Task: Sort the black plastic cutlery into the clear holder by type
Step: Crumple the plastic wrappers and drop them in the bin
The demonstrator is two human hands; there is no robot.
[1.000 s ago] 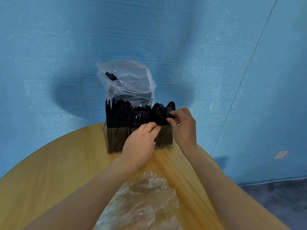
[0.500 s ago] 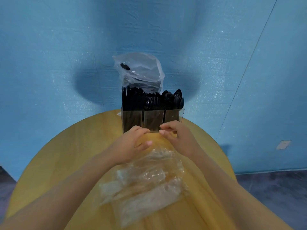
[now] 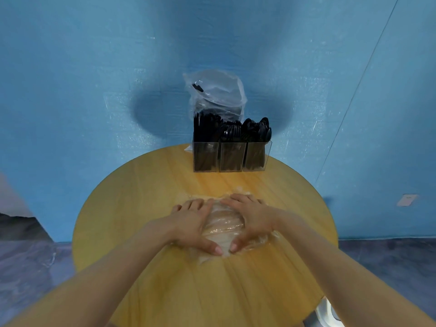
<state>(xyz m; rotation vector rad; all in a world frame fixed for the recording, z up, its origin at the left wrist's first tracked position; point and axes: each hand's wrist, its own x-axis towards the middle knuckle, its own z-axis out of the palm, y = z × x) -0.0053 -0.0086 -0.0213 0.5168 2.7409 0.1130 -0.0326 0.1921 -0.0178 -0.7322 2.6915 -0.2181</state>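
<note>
Head view: at about 12 o'clock on the round wooden counter (image 3: pixel 141 185) stands the clear holder (image 3: pixel 231 156), a three-compartment box against the blue wall (image 3: pixel 70 90). Its left cell carries upright black cutlery (image 3: pixel 232 131) with thin, straight tops, while the middle and right cells show rounded bowl-like tops; exact types are too dark to tell apart. Behind the holder rises a crumpled clear bag (image 3: pixel 215 95) with more dark pieces inside. Nearer, toward 6 o'clock, the left hand (image 3: pixel 192 223) lies flat with fingers spread and straight, pressing on a flattened clear plastic wrapper (image 3: pixel 224 224). Just right of it, the right hand (image 3: pixel 250 218) presses the same wrapper, fingers likewise extended, thumbs nearly meeting. No readable writing or brand shows anywhere.
</note>
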